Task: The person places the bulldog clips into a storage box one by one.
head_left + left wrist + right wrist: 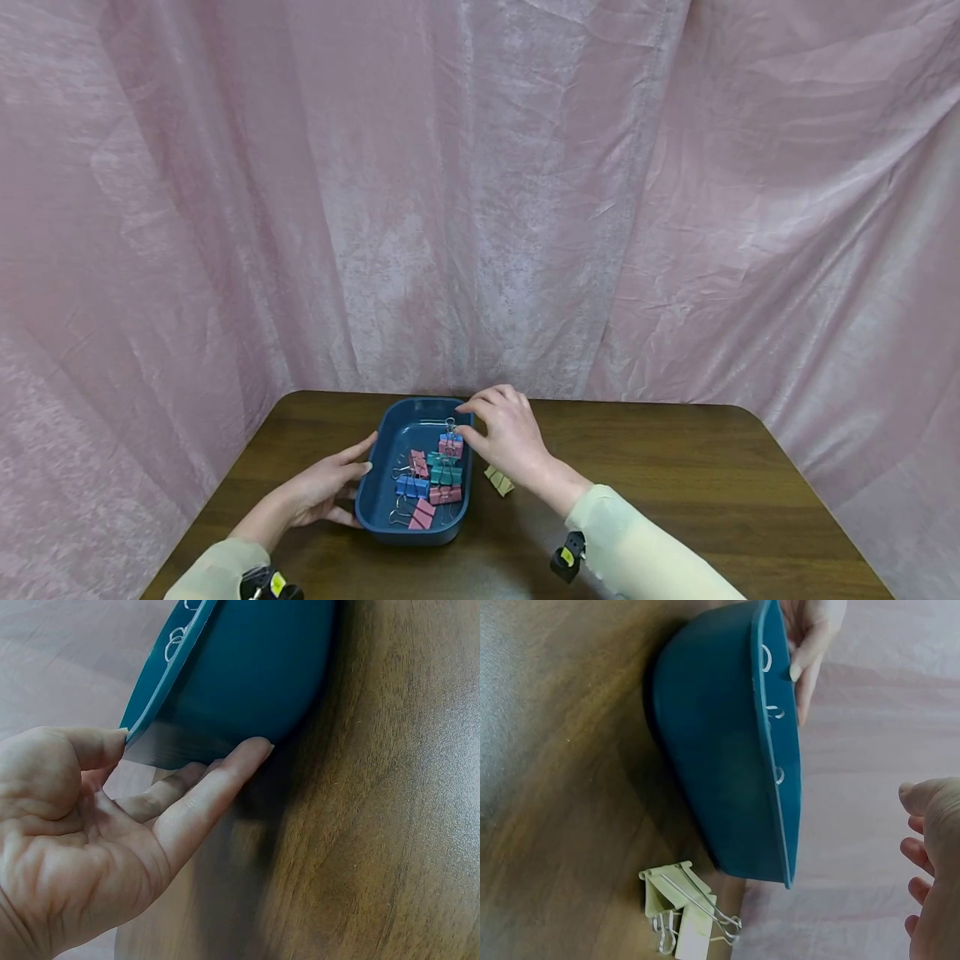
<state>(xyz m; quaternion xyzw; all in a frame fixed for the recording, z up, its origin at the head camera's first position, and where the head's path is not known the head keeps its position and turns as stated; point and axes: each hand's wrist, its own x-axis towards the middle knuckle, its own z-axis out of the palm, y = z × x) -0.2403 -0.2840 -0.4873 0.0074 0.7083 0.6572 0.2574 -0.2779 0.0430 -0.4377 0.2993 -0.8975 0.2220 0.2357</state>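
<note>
A blue plastic tray [390, 417] on the table holds several binder clips in pink [423, 514], blue [412, 487] and green [446, 475]. My left hand [318, 492] grips its left side, thumb at the rim and the other fingers against the outer wall, as the left wrist view shows. Over the tray's far right corner is my right hand [513, 433], with thumb and index finger apart and nothing between them. Just below those fingertips, a blue clip [451, 437] has its wire handles raised. In the right wrist view, my right hand [937, 855] stays above the rim.
Yellow binder clips [498, 481] lie on the wooden table [660, 483], close to the tray's right wall and under my right forearm. A pink curtain [480, 208] hangs behind the table's far edge.
</note>
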